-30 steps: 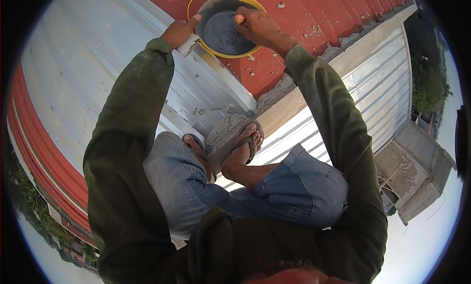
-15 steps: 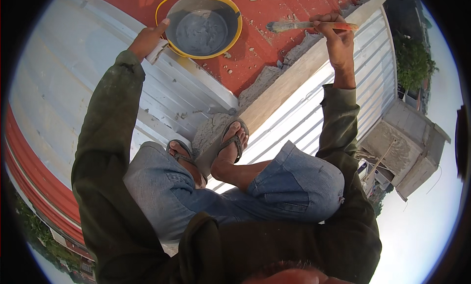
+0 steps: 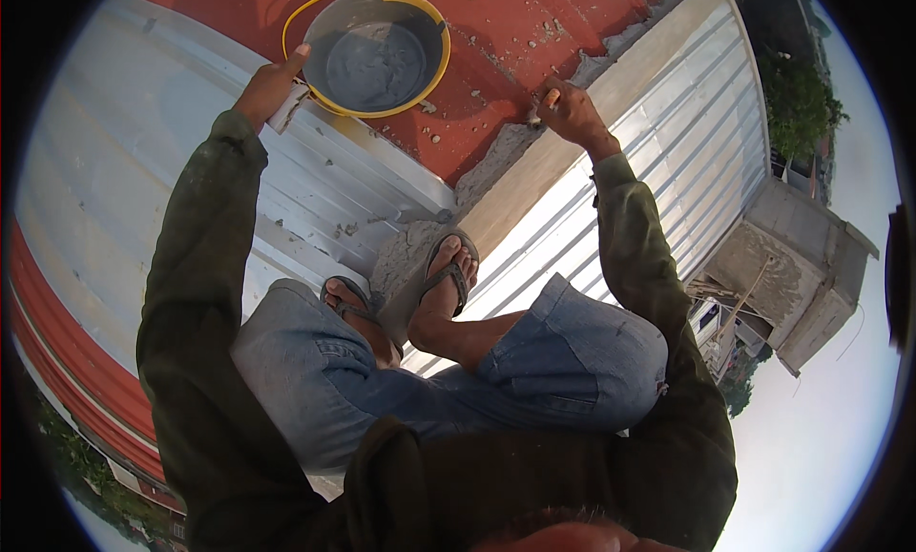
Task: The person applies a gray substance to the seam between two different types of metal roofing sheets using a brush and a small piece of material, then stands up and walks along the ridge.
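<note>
My left hand (image 3: pixel 275 86) grips the near-left rim of a yellow bucket (image 3: pixel 442 51), thumb over the edge. Wet grey cement slurry (image 3: pixel 377 67) lies in the bucket. A small pale piece (image 3: pixel 289 109) shows under the left palm; its kind I cannot make out. Closed around a paintbrush (image 3: pixel 551 98), my right hand (image 3: pixel 575 116) is at the rough mortar line along the concrete ledge. The brush's handle end points up toward me. Its bristles are mostly hidden behind the hand, so contact with the mortar cannot be told.
Red roofing (image 3: pixel 477 84) with scattered mortar crumbs lies ahead. A concrete ledge (image 3: pixel 534 175) runs diagonally beside white corrugated sheets (image 3: pixel 682 142). More metal sheeting (image 3: pixel 143 123) spreads left. My sandaled feet (image 3: pixel 448 273) rest near a mortar lump. A concrete block structure (image 3: pixel 792 256) stands right, beyond the roof edge.
My right hand has moved left and down to the ledge, turning the brush from sideways to end-on. My left hand stays on the bucket; the view has shifted slightly.
</note>
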The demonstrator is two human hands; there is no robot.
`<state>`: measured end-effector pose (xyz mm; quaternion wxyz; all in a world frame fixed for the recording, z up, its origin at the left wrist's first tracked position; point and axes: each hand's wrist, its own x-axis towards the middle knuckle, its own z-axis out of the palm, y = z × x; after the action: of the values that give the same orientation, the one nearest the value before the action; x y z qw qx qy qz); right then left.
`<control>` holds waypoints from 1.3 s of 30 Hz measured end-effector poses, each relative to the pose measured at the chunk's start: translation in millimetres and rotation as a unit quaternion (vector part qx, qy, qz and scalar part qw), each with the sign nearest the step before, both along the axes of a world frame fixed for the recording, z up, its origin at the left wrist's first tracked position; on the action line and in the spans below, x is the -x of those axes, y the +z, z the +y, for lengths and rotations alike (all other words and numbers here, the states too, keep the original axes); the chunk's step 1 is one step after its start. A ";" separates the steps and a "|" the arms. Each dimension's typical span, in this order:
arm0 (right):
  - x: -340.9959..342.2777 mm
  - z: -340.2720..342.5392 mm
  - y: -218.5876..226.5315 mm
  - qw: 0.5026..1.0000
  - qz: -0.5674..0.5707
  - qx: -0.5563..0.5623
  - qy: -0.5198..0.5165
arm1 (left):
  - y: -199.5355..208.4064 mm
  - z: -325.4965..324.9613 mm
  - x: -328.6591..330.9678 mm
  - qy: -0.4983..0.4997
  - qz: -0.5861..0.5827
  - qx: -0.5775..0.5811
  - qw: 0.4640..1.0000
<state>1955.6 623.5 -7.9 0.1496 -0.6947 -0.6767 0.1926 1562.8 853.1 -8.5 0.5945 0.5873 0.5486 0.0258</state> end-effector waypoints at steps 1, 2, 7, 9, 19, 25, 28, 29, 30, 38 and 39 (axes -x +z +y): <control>1.4 -1.7 -3.6 1.000 -0.022 0.008 0.008 | 0.7 -0.5 -0.2 0.003 0.000 0.000 1.000; -1.6 -2.0 -4.3 1.000 -0.022 0.009 0.007 | 1.0 -0.2 -0.4 0.003 0.000 0.001 1.000; 0.6 23.8 34.6 0.998 -0.008 -0.049 -0.040 | 12.7 3.5 0.7 -0.041 0.066 0.042 0.996; 8.5 26.8 47.9 0.999 0.015 -0.041 -0.030 | 12.7 -1.9 -0.5 -0.017 0.052 0.015 0.998; -4.4 24.3 -9.2 0.994 -0.077 -0.008 0.083 | 5.7 4.0 -2.0 -0.020 0.057 -0.013 0.998; 0.7 26.3 -4.7 0.999 0.014 0.018 0.027 | 6.3 3.7 1.4 0.076 -0.001 -0.030 0.997; 10.0 17.8 -6.2 0.999 0.008 0.046 0.018 | 10.6 6.1 4.3 0.050 0.002 -0.033 0.998; 9.0 15.7 -5.2 0.999 0.009 0.047 0.016 | 11.6 5.8 4.2 0.048 0.002 -0.032 0.998; 8.7 16.3 -2.2 0.998 0.019 0.059 -0.002 | 13.0 5.8 5.2 0.053 0.005 -0.022 0.998; 12.4 29.8 30.9 0.999 -0.009 0.003 -0.047 | 8.1 8.9 6.5 0.121 0.029 -0.186 0.975; 18.2 37.7 51.7 0.994 0.006 -0.047 -0.099 | 19.6 9.1 5.7 0.107 0.041 -0.286 0.951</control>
<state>1937.4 661.2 43.8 0.2041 -0.7493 -0.6121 0.1493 1557.0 862.2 11.1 0.3720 0.6713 0.6017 0.2211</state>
